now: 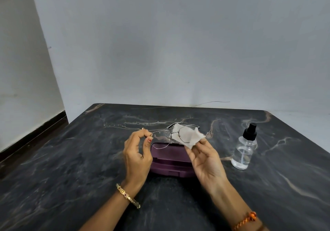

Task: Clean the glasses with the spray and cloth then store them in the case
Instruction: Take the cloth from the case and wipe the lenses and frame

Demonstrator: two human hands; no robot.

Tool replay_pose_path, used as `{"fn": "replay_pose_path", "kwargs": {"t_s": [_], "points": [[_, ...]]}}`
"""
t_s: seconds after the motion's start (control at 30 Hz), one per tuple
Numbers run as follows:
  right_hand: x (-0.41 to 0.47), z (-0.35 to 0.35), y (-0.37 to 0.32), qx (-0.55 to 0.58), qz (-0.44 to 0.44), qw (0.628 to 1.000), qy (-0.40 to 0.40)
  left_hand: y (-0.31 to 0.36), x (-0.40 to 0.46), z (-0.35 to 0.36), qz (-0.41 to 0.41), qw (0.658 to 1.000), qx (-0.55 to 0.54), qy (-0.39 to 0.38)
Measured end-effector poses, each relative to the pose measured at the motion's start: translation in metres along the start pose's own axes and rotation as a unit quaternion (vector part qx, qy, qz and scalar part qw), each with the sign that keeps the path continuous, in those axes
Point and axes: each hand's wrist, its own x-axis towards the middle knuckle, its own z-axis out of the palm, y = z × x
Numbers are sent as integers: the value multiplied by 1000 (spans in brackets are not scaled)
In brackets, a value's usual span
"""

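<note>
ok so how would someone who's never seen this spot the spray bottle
Start at the dark marble table and look to the right of the purple case. The spray bottle stands there upright, alone, untouched by either hand. It is the only clear, see-through thing with a black pump top.

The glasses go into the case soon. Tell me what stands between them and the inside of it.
The case's own lid. The purple case lies shut on the table, right under the glasses, which the left hand pinches at one end. The right hand holds the cloth at the other lens. Nothing lies on the case.
</note>
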Motion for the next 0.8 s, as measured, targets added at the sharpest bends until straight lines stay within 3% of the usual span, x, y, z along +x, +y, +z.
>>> {"fn": "replay_pose_path", "kwargs": {"t_s": [0.27, 0.8], "points": [[-2, -2, 0, 15, -36, 999, 36, 1, -3, 1, 30, 999, 6, -34], [4, -8, 0, -56, 50, 995, -67, 0, 3, -3, 33, 998, 15, -54]]}}
